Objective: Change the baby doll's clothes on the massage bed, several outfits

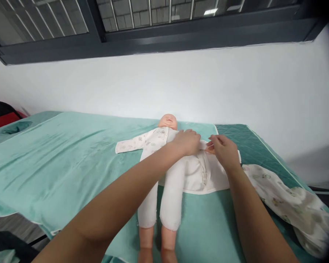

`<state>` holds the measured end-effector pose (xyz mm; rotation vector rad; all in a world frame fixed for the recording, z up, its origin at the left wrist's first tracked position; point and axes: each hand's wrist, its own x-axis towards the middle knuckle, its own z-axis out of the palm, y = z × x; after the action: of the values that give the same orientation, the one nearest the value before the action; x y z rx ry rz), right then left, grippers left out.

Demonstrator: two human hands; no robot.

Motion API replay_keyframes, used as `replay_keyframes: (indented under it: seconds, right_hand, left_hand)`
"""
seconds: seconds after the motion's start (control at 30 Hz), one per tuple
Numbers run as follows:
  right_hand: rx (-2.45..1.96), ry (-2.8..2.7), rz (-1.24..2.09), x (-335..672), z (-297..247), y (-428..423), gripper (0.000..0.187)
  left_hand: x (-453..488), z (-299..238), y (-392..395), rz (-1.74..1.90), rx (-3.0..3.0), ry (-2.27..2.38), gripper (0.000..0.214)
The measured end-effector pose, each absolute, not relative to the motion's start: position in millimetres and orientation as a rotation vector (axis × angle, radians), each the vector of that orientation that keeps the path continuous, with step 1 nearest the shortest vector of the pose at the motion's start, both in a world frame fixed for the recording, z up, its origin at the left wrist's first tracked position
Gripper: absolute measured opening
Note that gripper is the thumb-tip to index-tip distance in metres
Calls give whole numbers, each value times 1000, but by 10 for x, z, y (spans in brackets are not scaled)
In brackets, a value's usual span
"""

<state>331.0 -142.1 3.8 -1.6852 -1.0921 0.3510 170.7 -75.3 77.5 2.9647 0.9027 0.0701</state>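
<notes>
A baby doll (167, 119) lies on its back on the turquoise sheet, with white cloth covering its body and legs. A patterned white baby shirt (156, 138) covers the doll's arm at the left of the view; its opened half lies spread to the right. My left hand (189, 141) is closed over the doll's other arm near the chest; its fingertips are partly hidden. Just right of it, my right hand (224, 149) has its fingers pinched at the doll's hand (210, 148). Exactly what the right fingertips hold is hard to see.
Patterned baby trousers (279, 193) lie crumpled at the right edge of the turquoise sheet (65, 157). A white wall (131, 84) and a dark window frame (181, 38) stand behind the bed. Something red and black (2, 115) is at the far left.
</notes>
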Motion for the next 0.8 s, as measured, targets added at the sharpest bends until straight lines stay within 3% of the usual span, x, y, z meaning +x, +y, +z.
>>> replay_keyframes:
  seconds: [0.2,0.37,0.57,0.8]
  right_hand:
    - [-1939,-1008,183,3701,-60,-1459,26]
    - [-2037,-975,123,3975,-228,-1444,40]
    - [-2231,-1164,308,3993,-252,-1425,25]
    - [-2246,-1454,448,3683,-121,-1436,39]
  left_hand:
    - [2310,510,-790,-258,2950,873,37]
    - [2393,519,-685,-310,2943,900,39]
    - [2229,595,-537,-187,3086,882,37]
    - [2107,689,-496,-177,3087,924,40]
